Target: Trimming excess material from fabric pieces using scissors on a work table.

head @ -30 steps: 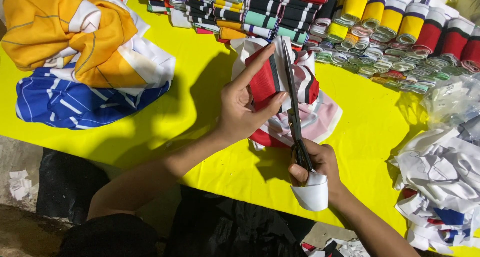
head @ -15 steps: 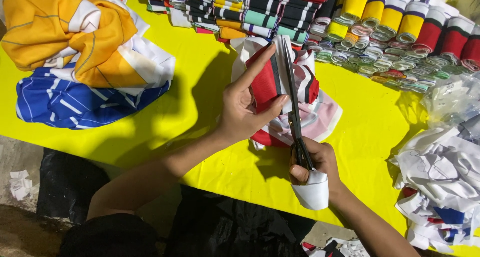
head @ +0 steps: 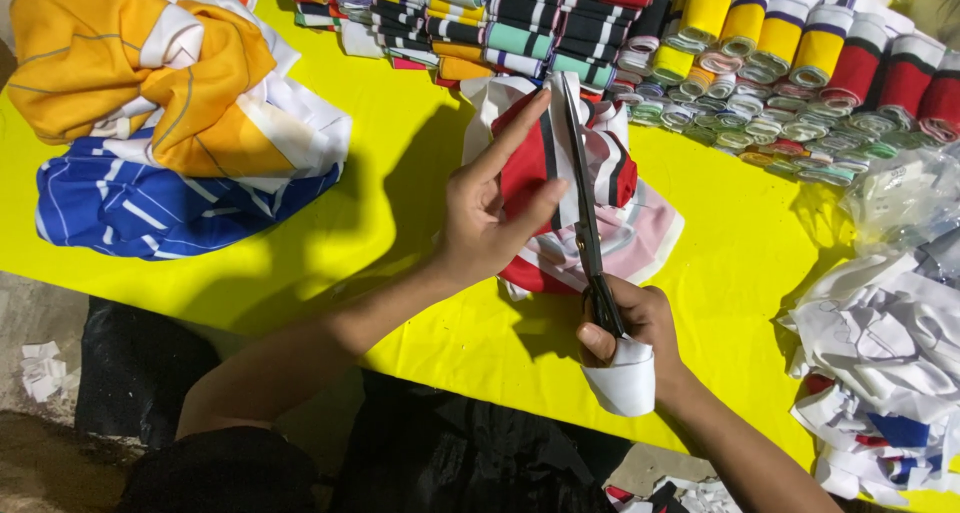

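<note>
Yellow table [head: 400,203], seen from above; dark floor along the near edge with a few white paper bits at left.

Far edge: rows of rolled striped trim [head: 760,43], yellow, red, teal and black. Far left: a heap of orange and white cloth [head: 150,73] lying on top of a blue striped cloth [head: 150,208]. Right edge: a pile of white scraps [head: 890,353] with red and blue patches, and clear plastic bags [head: 900,198] just beyond it.

Middle of the table: a red, white and black cloth piece [head: 610,178] bunched on a pale pink layer. Left hand [head: 490,213] lies flat on it, fingers spread, forefinger stretched toward the far edge, thumb pressing the red part down; it pins the cloth rather than pinching it.

Right hand [head: 630,323] is curled tight around the handles of a pair of scissors [head: 585,213]. Blades run away from the person, across the cloth, just beside the left thumb. They look nearly together. A white wrap [head: 625,378] covers the handle end under the palm.
</note>
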